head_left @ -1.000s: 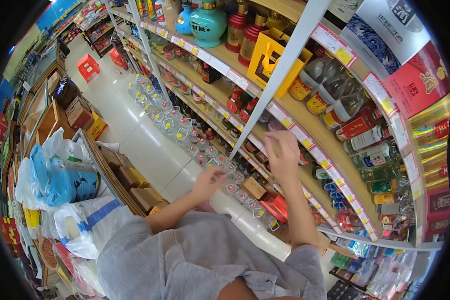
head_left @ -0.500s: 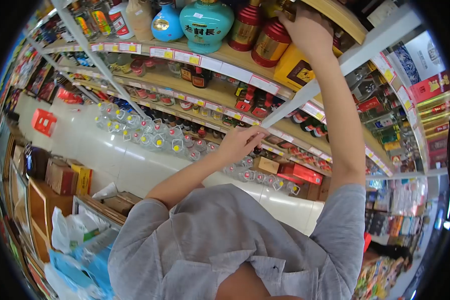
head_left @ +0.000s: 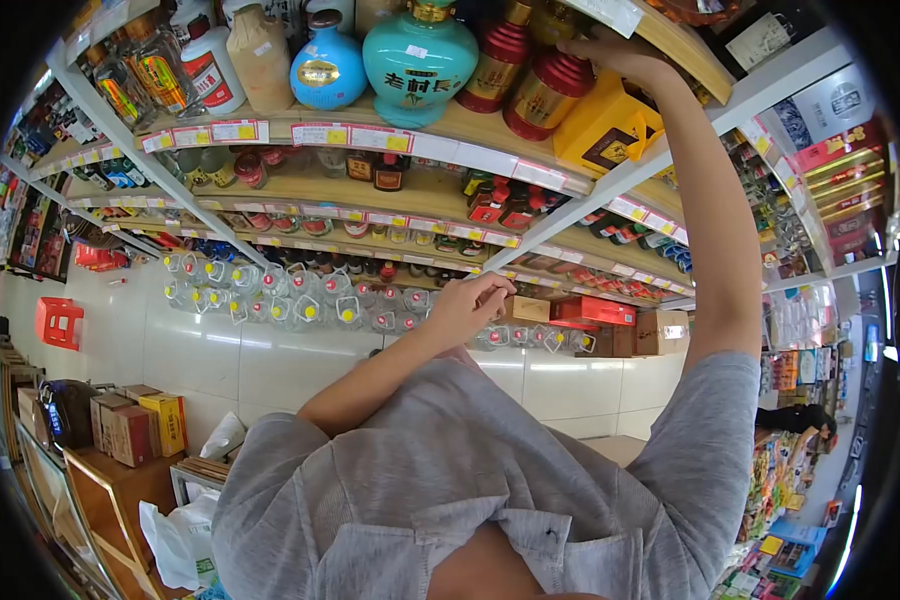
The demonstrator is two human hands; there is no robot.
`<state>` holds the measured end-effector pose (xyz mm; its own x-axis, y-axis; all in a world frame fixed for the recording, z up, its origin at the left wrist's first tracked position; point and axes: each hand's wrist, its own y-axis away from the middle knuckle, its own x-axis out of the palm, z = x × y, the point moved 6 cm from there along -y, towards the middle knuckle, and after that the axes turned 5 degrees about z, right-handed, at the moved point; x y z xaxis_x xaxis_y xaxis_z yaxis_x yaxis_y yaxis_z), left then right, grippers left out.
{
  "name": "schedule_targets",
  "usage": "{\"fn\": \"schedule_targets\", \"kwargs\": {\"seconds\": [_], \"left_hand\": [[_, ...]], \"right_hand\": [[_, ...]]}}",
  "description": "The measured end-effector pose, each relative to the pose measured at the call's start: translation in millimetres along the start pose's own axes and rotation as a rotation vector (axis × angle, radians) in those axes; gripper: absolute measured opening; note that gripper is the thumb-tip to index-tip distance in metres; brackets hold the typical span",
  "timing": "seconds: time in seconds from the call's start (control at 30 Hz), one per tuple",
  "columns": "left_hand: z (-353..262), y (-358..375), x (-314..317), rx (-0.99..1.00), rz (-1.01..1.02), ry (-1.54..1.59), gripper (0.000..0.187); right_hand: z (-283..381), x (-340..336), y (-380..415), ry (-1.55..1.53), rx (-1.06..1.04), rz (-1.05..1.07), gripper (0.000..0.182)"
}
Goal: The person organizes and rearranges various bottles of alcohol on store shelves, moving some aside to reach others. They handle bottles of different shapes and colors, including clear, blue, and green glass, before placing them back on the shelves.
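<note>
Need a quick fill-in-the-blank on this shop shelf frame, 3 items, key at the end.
1. The right hand reaches up to the ____ shelf, beside the dark red jar.
2. The big teal jar stands between the red jars and a smaller ____ jar.
3. The left hand is level with the clear jugs that stand in rows on the ____.

Missing words: top; blue; floor

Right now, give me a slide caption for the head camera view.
Shopper's right hand reaches up among red jars on a high liquor shelf while the left hand hangs loosely curled below.
</note>
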<state>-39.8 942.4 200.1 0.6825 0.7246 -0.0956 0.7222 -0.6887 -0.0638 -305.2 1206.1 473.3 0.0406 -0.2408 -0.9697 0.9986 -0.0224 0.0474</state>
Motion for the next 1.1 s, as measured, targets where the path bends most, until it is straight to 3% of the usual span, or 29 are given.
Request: {"fn": "schedule_targets", "kwargs": {"seconds": [0.07,0.2,0.3,0.4,0.5,0.53,0.63,0.67,0.77,0.87,0.97,1.1], "left_hand": [[-1,2,-9,0.011,-0.003,-0.03,0.017],[14,9,-26,-0.053,-0.003,-0.051,0.017],[5,2,-38,0.024,-0.035,-0.077,0.019],[-34,-25,-58,0.226,-0.24,-0.169,0.026],[-94,-58,-84,0.47,-0.425,-0.384,0.043],[-105,-71,-89,0.526,-0.469,-0.399,0.048],[-112,-113,-95,0.517,-0.569,-0.553,0.056],[-110,-123,-96,0.504,-0.572,-0.585,0.059],[-105,-140,-98,0.459,-0.563,-0.673,0.064],[-101,-144,-98,0.428,-0.528,-0.708,0.067],[-99,-143,-99,0.438,-0.516,-0.683,0.067],[-101,-138,-98,0.456,-0.477,-0.673,0.067]], "right_hand": [[26,-10,27,0.037,-0.045,0.036,0.122],[1,-7,9,0.218,-0.029,0.018,0.12],[8,-6,17,0.053,-0.055,0.186,0.116],[8,-5,18,0.04,-0.235,0.132,0.114],[64,-18,63,-0.033,-0.184,0.137,0.086],[75,-21,72,0.033,-0.077,0.123,0.093],[41,-1,41,-0.036,-0.191,-0.016,0.11],[47,-6,54,0.109,-0.139,-0.093,0.107],[62,-14,69,0.232,-0.007,-0.024,0.096],[34,-4,41,0.31,-0.257,0.018,0.083],[78,-24,74,0.127,0.063,0.129,0.101],[65,-21,64,0.03,-0.032,0.146,0.107]]}}
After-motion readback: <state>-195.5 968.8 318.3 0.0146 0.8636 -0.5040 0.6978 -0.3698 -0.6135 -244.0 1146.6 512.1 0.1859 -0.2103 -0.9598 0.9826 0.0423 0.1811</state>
